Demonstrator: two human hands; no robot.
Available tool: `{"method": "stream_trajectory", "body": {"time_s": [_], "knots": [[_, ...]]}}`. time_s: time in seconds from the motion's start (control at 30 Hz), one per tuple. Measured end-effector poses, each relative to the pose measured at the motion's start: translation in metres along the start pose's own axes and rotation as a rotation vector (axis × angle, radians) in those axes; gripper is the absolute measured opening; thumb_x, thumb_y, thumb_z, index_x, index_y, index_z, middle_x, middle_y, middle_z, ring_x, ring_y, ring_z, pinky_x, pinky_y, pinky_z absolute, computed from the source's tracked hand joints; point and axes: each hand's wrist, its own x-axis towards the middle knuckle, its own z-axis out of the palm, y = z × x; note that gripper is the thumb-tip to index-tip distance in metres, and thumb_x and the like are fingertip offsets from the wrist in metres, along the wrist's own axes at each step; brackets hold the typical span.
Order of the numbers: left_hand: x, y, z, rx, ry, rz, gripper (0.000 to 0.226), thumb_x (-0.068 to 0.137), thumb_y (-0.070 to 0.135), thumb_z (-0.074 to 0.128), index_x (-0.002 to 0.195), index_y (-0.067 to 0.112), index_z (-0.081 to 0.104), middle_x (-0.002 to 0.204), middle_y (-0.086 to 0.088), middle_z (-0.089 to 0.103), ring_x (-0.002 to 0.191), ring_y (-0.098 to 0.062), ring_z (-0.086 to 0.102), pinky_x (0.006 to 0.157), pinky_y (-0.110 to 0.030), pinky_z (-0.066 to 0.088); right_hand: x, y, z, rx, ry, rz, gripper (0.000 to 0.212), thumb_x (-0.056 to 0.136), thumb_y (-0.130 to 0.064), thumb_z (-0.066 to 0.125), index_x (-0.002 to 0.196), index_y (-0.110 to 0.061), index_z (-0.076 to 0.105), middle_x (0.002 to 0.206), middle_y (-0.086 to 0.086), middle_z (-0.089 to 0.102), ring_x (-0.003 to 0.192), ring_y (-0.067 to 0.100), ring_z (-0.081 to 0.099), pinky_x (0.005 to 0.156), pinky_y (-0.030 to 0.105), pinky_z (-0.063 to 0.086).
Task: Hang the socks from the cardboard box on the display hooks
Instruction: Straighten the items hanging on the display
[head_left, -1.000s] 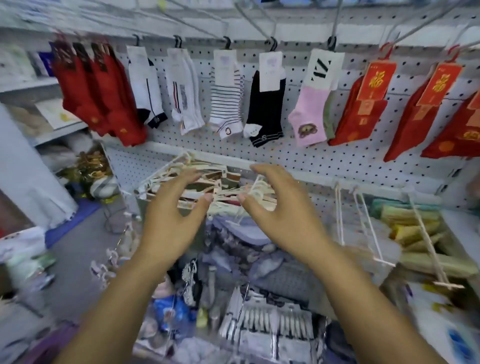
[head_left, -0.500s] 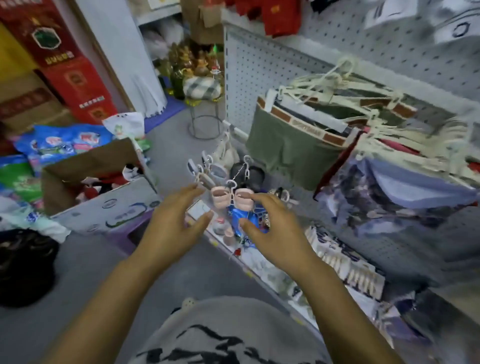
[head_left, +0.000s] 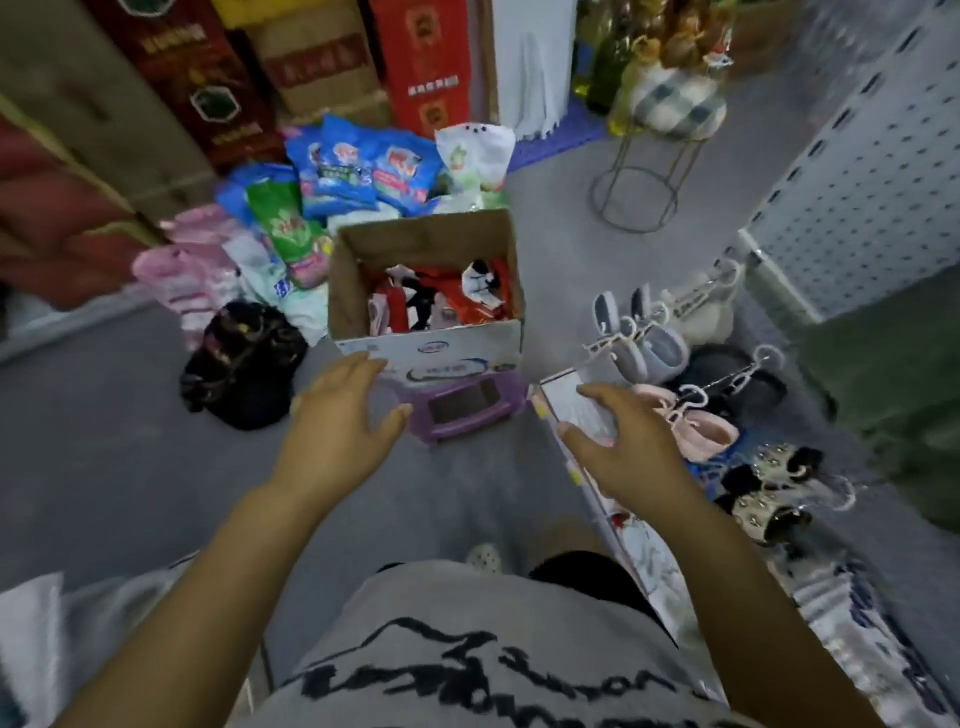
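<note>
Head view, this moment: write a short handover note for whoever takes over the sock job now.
The left hand is open and empty, hovering by the front wall of the cardboard box.
The right hand is open and empty, off to the right of the box.
The box stands open on a purple stool, with a heap of socks inside.
Done: nothing picked up yet; the display hooks are out of view.
Left: take socks from the box and hang them.

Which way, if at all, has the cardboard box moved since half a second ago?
No. The cardboard box still sits on the purple stool with the blue packets behind it; only the camera has turned towards it.
</note>
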Motion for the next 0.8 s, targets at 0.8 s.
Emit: {"method": "stream_trajectory", "body": {"time_s": [0.8], "knots": [[0.293,-0.134,0.083,-0.322,-0.018,-0.721,0.078,0.095,0.045,0.062,0.150,-0.002,0.032,0.155,-0.028,0.033,0.143,-0.045,0.033,0.116,-0.060,0.032,0.457,-0.032,0.177,0.236,-0.476,0.557,0.030,0.094,-0.010,0.062,0.121,0.003,0.064,0.104,0.018,0.068,0.088,0.023,0.062,0.093,0.043,0.055]]}}
